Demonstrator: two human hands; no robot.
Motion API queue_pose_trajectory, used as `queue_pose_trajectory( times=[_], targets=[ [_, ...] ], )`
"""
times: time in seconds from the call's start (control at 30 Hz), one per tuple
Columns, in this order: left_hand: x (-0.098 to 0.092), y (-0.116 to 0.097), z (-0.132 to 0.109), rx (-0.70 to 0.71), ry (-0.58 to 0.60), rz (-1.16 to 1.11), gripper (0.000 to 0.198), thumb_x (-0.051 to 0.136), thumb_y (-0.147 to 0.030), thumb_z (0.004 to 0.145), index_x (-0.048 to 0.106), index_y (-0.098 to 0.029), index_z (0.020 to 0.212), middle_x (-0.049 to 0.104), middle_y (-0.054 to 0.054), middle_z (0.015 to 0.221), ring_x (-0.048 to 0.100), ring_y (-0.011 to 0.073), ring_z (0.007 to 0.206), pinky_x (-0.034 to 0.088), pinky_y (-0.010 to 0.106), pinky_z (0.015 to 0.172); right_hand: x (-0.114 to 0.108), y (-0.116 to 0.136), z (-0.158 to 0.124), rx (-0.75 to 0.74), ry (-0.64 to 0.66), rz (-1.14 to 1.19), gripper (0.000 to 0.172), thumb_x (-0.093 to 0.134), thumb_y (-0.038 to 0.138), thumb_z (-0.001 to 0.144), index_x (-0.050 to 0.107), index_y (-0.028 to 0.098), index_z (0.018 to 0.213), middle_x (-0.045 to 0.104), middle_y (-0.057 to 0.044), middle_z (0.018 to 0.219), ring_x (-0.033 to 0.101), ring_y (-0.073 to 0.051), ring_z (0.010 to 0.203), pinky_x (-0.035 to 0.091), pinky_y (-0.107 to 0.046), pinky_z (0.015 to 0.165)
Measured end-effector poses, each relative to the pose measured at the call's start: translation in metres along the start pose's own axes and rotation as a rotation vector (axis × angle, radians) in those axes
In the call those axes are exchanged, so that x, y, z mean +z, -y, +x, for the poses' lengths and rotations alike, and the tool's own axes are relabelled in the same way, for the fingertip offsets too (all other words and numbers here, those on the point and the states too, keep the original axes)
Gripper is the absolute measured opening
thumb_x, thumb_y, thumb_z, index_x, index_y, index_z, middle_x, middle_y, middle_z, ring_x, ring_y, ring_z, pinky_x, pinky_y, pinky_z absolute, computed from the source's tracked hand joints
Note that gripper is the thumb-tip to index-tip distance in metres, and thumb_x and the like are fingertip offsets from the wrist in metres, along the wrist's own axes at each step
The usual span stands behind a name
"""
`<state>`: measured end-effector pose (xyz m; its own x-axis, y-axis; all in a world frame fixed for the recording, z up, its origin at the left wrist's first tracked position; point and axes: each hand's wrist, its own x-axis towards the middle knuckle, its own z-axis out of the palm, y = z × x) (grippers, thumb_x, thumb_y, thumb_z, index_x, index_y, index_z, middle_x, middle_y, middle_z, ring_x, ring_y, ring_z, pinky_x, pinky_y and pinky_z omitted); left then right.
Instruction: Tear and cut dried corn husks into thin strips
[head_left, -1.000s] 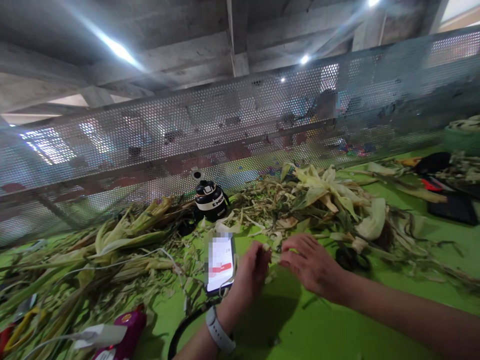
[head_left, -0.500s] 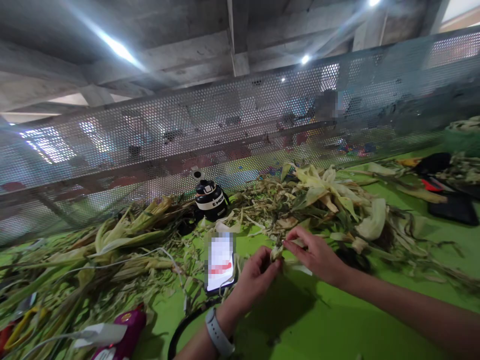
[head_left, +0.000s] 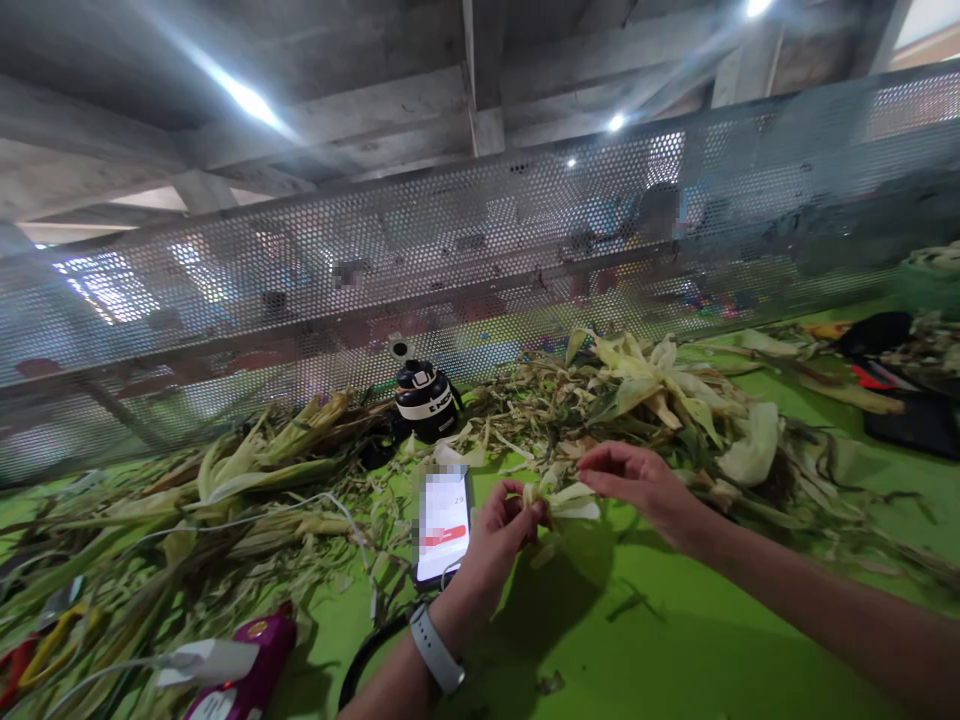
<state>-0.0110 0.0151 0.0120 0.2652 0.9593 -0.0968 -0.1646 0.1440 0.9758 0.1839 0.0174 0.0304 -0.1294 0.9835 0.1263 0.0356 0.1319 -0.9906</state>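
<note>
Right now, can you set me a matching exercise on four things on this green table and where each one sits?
Things:
1. phone
2. black-and-white bottle
3. magenta gadget
4. husk piece

Places:
A. at the foot of the perforated metal panel
B. pinched in the left hand, with the right hand at its far end
C. flat on the table, display lit, just left of the left hand
D. near edge, far left, beside a white plug

Pairs: 1-C, 2-A, 3-D, 4-B
</note>
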Motion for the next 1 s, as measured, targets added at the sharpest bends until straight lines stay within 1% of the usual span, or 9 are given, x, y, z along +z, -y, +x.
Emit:
queue_pose_trajectory(
  times=[0.17, 0.3, 0.4, 0.47, 0.53, 0.63, 0.77, 0.87, 1.0],
  targets=[
    [0.001, 0.001, -0.003, -0.038, 0.073, -0.02, 0.042, 0.079, -0.04, 0.062, 0.046, -0.021, 0.081, 0.057, -0.006, 0.061, 0.046, 0.0078, 0.053, 0.031, 0.019, 0.05, 0.003, 0.004, -0.007, 0.082, 0.179, 0.153, 0.038, 0.082, 0.034, 0.061, 0.068, 0.017, 0.092, 0.065, -0.002, 0.085, 0.06, -0.014, 0.075, 0.048, -0.029, 0.071],
    [0.003, 0.004, -0.003, -0.047, 0.128, -0.062, 0.042, 0.08, -0.039, 0.061, 0.045, -0.02, 0.077, 0.054, -0.008, 0.059, 0.043, 0.0064, 0.052, 0.029, 0.019, 0.05, 0.005, 0.002, -0.007, -0.091, 0.178, 0.037, 0.028, 0.078, 0.039, 0.067, 0.072, 0.017, 0.084, 0.061, -0.002, 0.083, 0.058, -0.014, 0.076, 0.048, -0.029, 0.072],
    [0.004, 0.006, -0.002, -0.051, 0.153, -0.095, 0.044, 0.082, -0.039, 0.058, 0.045, -0.019, 0.073, 0.051, -0.008, 0.056, 0.04, 0.0052, 0.049, 0.027, 0.019, 0.049, 0.005, 0.0, -0.007, -0.235, 0.164, 0.005, 0.024, 0.077, 0.041, 0.069, 0.072, 0.018, 0.073, 0.059, -0.004, 0.092, 0.057, -0.016, 0.088, 0.046, -0.031, 0.08],
    [0.004, 0.007, -0.002, -0.066, 0.163, -0.08, 0.045, 0.083, -0.04, 0.056, 0.046, -0.018, 0.07, 0.05, -0.008, 0.055, 0.041, 0.0054, 0.049, 0.027, 0.019, 0.049, 0.006, -0.002, -0.007, -0.183, 0.215, 0.047, 0.026, 0.077, 0.042, 0.069, 0.071, 0.017, 0.073, 0.062, -0.005, 0.094, 0.059, -0.016, 0.088, 0.047, -0.031, 0.078],
    [0.005, 0.007, -0.002, -0.087, 0.174, -0.054, 0.045, 0.083, -0.042, 0.054, 0.048, -0.017, 0.067, 0.051, -0.006, 0.056, 0.041, 0.0054, 0.049, 0.028, 0.019, 0.049, 0.008, -0.004, -0.009, -0.042, 0.282, 0.109, 0.03, 0.075, 0.044, 0.07, 0.069, 0.016, 0.078, 0.065, -0.004, 0.081, 0.06, -0.014, 0.072, 0.048, -0.028, 0.066],
    [0.006, 0.007, -0.004, -0.096, 0.168, -0.029, 0.046, 0.083, -0.045, 0.053, 0.049, -0.017, 0.066, 0.05, -0.006, 0.056, 0.04, 0.0052, 0.049, 0.028, 0.02, 0.048, 0.012, -0.006, -0.01, 0.099, 0.292, 0.166, 0.036, 0.074, 0.048, 0.071, 0.064, 0.015, 0.082, 0.061, 0.002, 0.06, 0.051, -0.008, 0.051, 0.039, -0.021, 0.05],
    [0.006, 0.006, -0.004, -0.081, 0.139, -0.016, 0.048, 0.083, -0.047, 0.052, 0.048, -0.017, 0.066, 0.047, -0.007, 0.054, 0.039, 0.0053, 0.048, 0.026, 0.02, 0.048, 0.014, -0.007, -0.01, 0.096, 0.24, 0.079, 0.032, 0.073, 0.043, 0.072, 0.059, 0.015, 0.076, 0.06, 0.002, 0.062, 0.051, -0.008, 0.053, 0.038, -0.021, 0.052],
    [0.006, 0.009, -0.002, -0.063, 0.102, 0.009, 0.047, 0.082, -0.045, 0.054, 0.047, -0.018, 0.067, 0.046, -0.008, 0.054, 0.039, 0.0059, 0.049, 0.026, 0.02, 0.049, 0.014, -0.009, -0.011, 0.122, 0.245, -0.003, 0.031, 0.072, 0.036, 0.072, 0.055, 0.016, 0.088, 0.055, 0.006, 0.057, 0.046, -0.008, 0.049, 0.034, -0.02, 0.047],
    [0.005, 0.017, 0.0, 0.021, 0.115, 0.099, 0.04, 0.08, -0.036, 0.059, 0.046, -0.019, 0.07, 0.047, -0.006, 0.059, 0.042, 0.008, 0.055, 0.028, 0.02, 0.051, 0.013, -0.011, -0.013, 0.133, 0.317, -0.013, 0.045, 0.071, 0.024, 0.07, 0.046, 0.017, 0.106, 0.047, 0.011, 0.055, 0.04, -0.006, 0.047, 0.031, -0.018, 0.046]
  ],
)
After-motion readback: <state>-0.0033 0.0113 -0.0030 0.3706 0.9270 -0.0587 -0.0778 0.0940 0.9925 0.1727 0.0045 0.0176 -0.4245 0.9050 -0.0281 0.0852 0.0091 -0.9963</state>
